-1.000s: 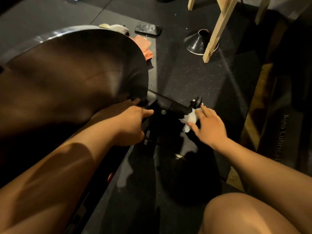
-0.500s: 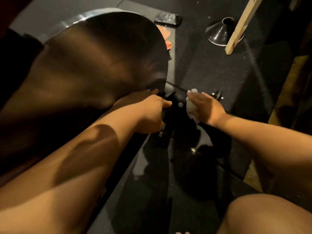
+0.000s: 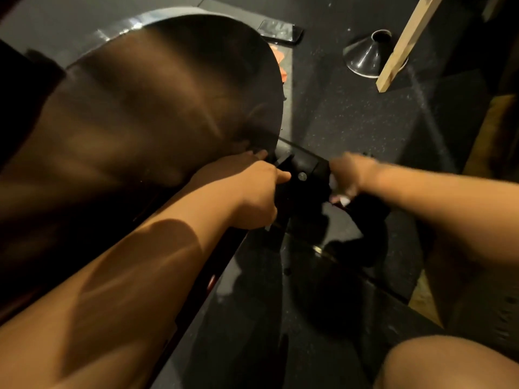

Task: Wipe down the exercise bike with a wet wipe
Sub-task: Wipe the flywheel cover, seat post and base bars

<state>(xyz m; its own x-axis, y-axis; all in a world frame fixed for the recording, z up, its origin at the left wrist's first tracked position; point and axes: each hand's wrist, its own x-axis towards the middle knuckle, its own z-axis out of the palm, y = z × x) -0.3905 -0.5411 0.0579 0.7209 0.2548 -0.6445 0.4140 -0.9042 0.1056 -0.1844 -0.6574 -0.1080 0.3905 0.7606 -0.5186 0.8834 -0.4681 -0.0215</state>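
The exercise bike (image 3: pixel 168 102) fills the left of the view with its big dark round wheel housing, and its black base bar (image 3: pixel 307 164) runs out to the right across the dark speckled floor (image 3: pixel 351 113). The hands sit apart, one on each side of a bolt on that bar. The left hand (image 3: pixel 252 192) is curled where the bar meets the frame, thumb pointing along the bar; I cannot tell whether its hidden fingers grip anything. The right hand (image 3: pixel 351 172), blurred, curls over the bar and clamps the white wet wipe (image 3: pixel 341 199) against it, with scraps of wipe showing below the fingers. Further off on the floor lie a phone (image 3: pixel 280 30), a black funnel (image 3: pixel 365 57) mouth down beside a slanting wooden leg (image 3: pixel 404 43), and an orange cloth (image 3: pixel 282 64) partly behind the housing.
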